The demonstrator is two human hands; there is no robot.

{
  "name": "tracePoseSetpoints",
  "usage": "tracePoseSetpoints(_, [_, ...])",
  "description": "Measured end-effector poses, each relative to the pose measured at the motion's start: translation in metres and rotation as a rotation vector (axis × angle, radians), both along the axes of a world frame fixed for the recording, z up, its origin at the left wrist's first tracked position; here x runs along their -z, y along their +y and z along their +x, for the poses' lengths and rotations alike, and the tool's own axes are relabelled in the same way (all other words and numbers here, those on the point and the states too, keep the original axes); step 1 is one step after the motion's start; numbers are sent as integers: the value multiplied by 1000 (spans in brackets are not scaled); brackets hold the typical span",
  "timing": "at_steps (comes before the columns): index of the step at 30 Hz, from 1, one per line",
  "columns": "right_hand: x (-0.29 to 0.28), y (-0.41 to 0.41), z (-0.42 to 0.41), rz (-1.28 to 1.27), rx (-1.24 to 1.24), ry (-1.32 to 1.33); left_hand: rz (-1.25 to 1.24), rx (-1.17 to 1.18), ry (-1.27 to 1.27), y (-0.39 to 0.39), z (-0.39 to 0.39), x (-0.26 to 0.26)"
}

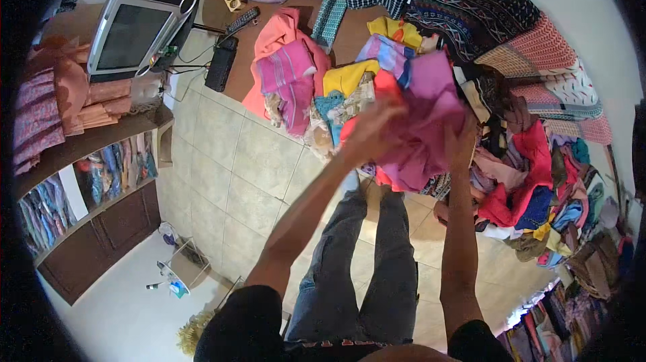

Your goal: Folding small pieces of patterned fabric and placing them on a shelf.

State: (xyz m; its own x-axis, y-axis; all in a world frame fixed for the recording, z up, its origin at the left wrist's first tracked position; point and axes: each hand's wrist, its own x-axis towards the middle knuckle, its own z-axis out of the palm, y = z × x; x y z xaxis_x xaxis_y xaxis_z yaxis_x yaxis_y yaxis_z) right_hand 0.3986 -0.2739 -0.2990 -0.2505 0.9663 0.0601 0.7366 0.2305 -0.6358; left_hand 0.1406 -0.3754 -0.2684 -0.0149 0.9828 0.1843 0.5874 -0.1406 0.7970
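Observation:
A magenta-purple cloth hangs bunched in front of me, over a pile of clothes. My right hand grips its right side. On the other side my left hand, blurred by motion, has its fingers at the cloth's left part; their exact hold is hard to make out. Red fabric shows just behind my left hand. Beyond the cloth lie a yellow cloth and a lilac and blue one. A folded pink striped cloth rests farther left.
A large heap of mixed clothes spreads along the right. Patterned textiles drape behind it. To the left stand a CRT television, a black box with cables, and a shelf unit holding folded cloths. Tiled floor lies between.

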Motion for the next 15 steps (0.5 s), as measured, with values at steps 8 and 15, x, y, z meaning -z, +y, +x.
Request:
tracePoseSetpoints(8, [126,-33,17,-779,-497,74,-72,-640,415,97,-252,84])
tracePoseSetpoints(15, [159,-68,-25,-258,-132,-640,-413,-320,449,122,-275,132])
